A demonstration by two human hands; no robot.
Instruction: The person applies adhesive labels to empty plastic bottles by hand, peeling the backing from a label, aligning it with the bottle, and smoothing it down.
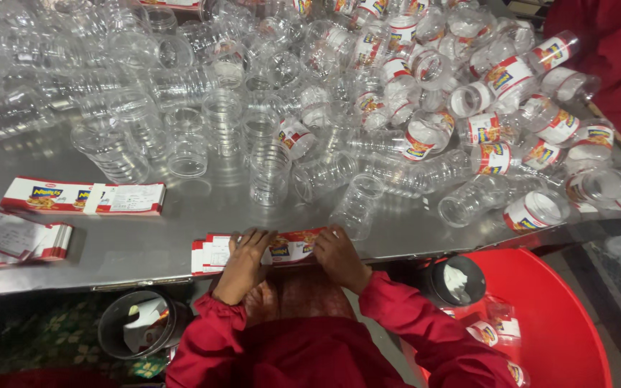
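Note:
Both my hands rest on a flat stack of red, white and yellow labels (213,253) at the near edge of a steel table (145,237). My left hand (244,260) presses on the stack's middle with fingers spread. My right hand (338,257) lies on its right end, fingers curled over the labels. I wear red sleeves. A clear plastic jar (357,205) stands just beyond the stack.
Several clear plastic jars (181,108) cover the table's far half; labelled jars (512,75) pile at the right. Two more label bundles (84,197) (8,237) lie at left. A red tub (562,316) and two dark round containers (138,323) (454,280) sit below the table edge.

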